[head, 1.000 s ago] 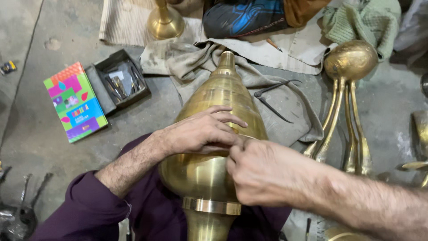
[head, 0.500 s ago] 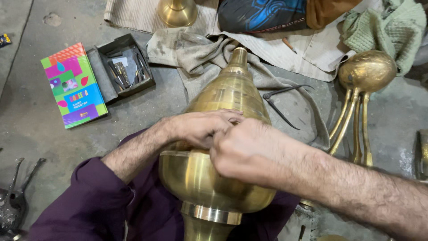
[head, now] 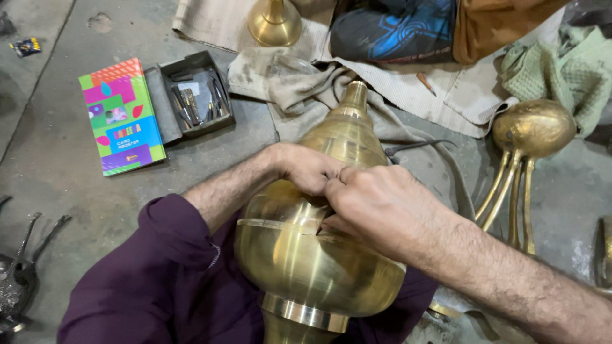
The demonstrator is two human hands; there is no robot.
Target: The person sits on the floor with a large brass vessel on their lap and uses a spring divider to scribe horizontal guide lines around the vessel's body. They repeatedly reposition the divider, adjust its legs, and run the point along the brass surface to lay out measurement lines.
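A large brass finial-shaped vessel [head: 319, 255] lies across my lap, its pointed tip toward the far cloth. My left hand [head: 305, 167] rests on its upper body, fingers curled over the seam where the two brass parts meet. My right hand [head: 382, 207] presses against the same spot, fingers bent and touching the left hand's fingers. What the fingertips pinch is hidden between the hands. A purple sleeve [head: 159, 274] covers my left upper arm.
A colourful card box [head: 121, 116] and an open grey tray of small tools [head: 194, 95] lie on the concrete floor at left. A brass bulb with long prongs [head: 526, 143] lies right. Cloths [head: 306, 83], a brass base [head: 274, 22] and dark metal tools [head: 19, 267] surround me.
The view has shifted down and closer. My right hand has slid up over the seam to meet my left hand, and the vessel's wide lower bowl now shows more fully.
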